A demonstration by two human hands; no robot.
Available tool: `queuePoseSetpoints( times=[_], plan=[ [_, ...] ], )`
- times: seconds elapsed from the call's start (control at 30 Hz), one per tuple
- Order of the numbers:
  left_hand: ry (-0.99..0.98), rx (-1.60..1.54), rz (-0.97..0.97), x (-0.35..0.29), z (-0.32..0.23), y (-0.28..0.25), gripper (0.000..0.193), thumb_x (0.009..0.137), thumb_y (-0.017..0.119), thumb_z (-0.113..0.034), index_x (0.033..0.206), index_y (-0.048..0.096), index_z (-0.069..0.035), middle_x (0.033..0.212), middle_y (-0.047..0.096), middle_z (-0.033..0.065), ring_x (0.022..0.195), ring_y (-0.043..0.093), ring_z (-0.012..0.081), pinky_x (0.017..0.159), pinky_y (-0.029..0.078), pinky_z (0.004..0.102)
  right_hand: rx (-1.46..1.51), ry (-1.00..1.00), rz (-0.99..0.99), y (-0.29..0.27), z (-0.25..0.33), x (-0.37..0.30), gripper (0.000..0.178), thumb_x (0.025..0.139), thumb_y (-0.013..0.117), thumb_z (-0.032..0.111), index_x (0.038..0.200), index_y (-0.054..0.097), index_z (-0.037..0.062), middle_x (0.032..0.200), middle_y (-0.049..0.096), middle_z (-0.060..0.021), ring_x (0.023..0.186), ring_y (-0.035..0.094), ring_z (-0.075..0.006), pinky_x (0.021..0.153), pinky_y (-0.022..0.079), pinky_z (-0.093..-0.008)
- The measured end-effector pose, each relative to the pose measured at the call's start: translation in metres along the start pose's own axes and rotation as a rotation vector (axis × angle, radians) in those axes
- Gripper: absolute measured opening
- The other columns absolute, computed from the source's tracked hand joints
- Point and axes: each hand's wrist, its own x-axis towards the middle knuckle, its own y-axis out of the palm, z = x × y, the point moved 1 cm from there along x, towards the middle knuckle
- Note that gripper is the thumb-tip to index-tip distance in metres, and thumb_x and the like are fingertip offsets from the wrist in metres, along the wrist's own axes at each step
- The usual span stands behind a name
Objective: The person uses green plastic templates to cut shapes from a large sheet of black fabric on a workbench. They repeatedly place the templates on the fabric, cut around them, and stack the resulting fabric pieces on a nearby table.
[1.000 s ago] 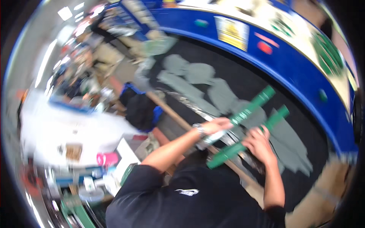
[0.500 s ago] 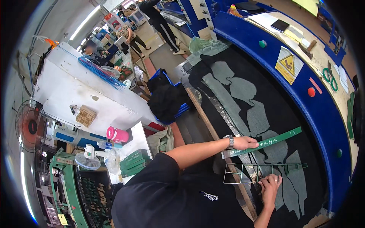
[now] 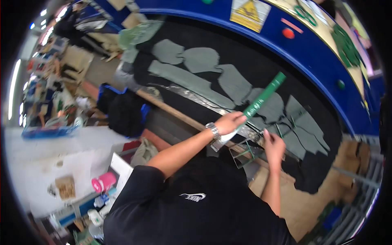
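Observation:
My left hand (image 3: 230,123), with a metal-band watch on its wrist, grips a long green strip (image 3: 263,97) with white markings. The strip slants up and right over the cut pieces, its silvery near end close to my body. Closed fingers of my right hand (image 3: 274,146) hold a narrow, ladder-like metal frame (image 3: 243,154) at its middle. The hand partly hides the frame, and motion blurs it. Beneath both lie dark grey-green flat pieces (image 3: 234,83) of sheet material on a black sheet (image 3: 261,61).
A curved blue machine beam (image 3: 196,16) with a red button (image 3: 288,33) bounds the far side. A wooden rail (image 3: 175,109) runs along the near edge. To the left stand a blue crate (image 3: 145,112) with black material and a pink jug (image 3: 103,182). A person stands far left.
The view has turned, so the table now lies more crosswise and the floor at right shows. Both hands stay at the strip and the frame. My right hand appears more raised.

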Motion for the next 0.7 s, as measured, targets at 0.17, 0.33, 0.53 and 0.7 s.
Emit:
queuePoseSetpoints(
  times=[0.17,0.33,0.53,0.7],
  plan=[
    [-0.029,-0.057,0.019,0.004,0.003,0.014,0.048,0.104,0.054,-0.042,0.125,0.061,0.001,0.111,0.069,0.0143,0.103,0.063,0.0204,0.091,0.049,0.0348,-0.144,0.164,-0.212,0.05,-0.009,0.017,0.042,0.086,0.075,0.041,0.078,0.067,0.0004,0.072,0.068,-0.0188,0.072,0.067,-0.0401,0.068,0.051,-0.0477],
    [0.07,-0.088,-0.04,0.017,0.035,0.029,0.051,0.104,0.053,-0.046,0.121,0.059,0.002,0.105,0.067,0.0148,0.098,0.062,0.0202,0.089,0.049,0.035,0.199,0.126,-0.289,0.035,-0.029,0.002,0.026,0.093,0.071,0.022,0.081,0.064,0.0002,0.066,0.063,-0.0053,0.061,0.058,-0.0146,0.06,0.046,-0.0319],
    [0.121,-0.021,-0.113,0.021,0.046,0.037,0.049,0.104,0.052,-0.045,0.118,0.061,0.001,0.105,0.068,0.0139,0.098,0.062,0.0215,0.09,0.048,0.0356,0.762,0.12,-0.255,0.012,-0.029,-0.033,0.017,0.103,0.06,0.017,0.1,0.065,0.0017,0.082,0.061,0.0048,0.071,0.051,-0.002,0.062,0.04,-0.0206],
    [0.109,0.08,-0.113,0.025,0.044,0.03,0.048,0.102,0.056,-0.042,0.12,0.062,0.002,0.105,0.068,0.0154,0.097,0.065,0.0224,0.086,0.05,0.0357,0.875,0.049,-0.169,0.022,-0.007,-0.022,0.016,0.103,0.061,0.018,0.105,0.066,0.0027,0.088,0.063,0.0053,0.079,0.053,-0.0021,0.072,0.043,-0.0206]
  ],
)
